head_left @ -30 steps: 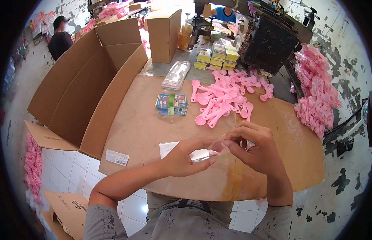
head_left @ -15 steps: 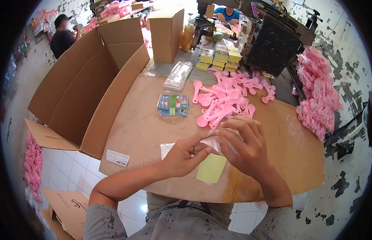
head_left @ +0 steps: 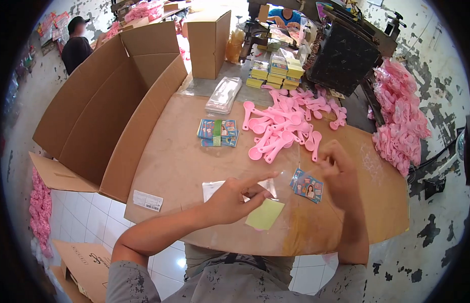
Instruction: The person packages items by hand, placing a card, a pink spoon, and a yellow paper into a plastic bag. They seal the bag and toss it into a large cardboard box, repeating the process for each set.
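My left hand (head_left: pixel 232 202) is closed on a clear plastic bag (head_left: pixel 270 186), its index finger and thumb at the bag's edge. A yellow-green card (head_left: pixel 265 214) lies just below these fingertips. Blurred by motion, my right hand (head_left: pixel 341 171) has bent fingers raised near the pink spoons; whether it holds anything is unclear. Small blue picture cards (head_left: pixel 308 187) lie on the cardboard between the hands. Farther forward are the pile of pink measuring spoons (head_left: pixel 280 126) and a stack of blue cards (head_left: pixel 218 133) with a green band.
A large open carton (head_left: pixel 101 91) stands at the left. Behind the spoons are clear plastic sleeves (head_left: pixel 224 96), card stacks (head_left: pixel 275 73) and a black machine box (head_left: pixel 343 55). Pink bagged goods (head_left: pixel 401 116) hang at the right. Two people work farther back.
My right hand has moved right and away from my left hand. The blue picture cards now show on the cardboard between them. My left hand has barely moved.
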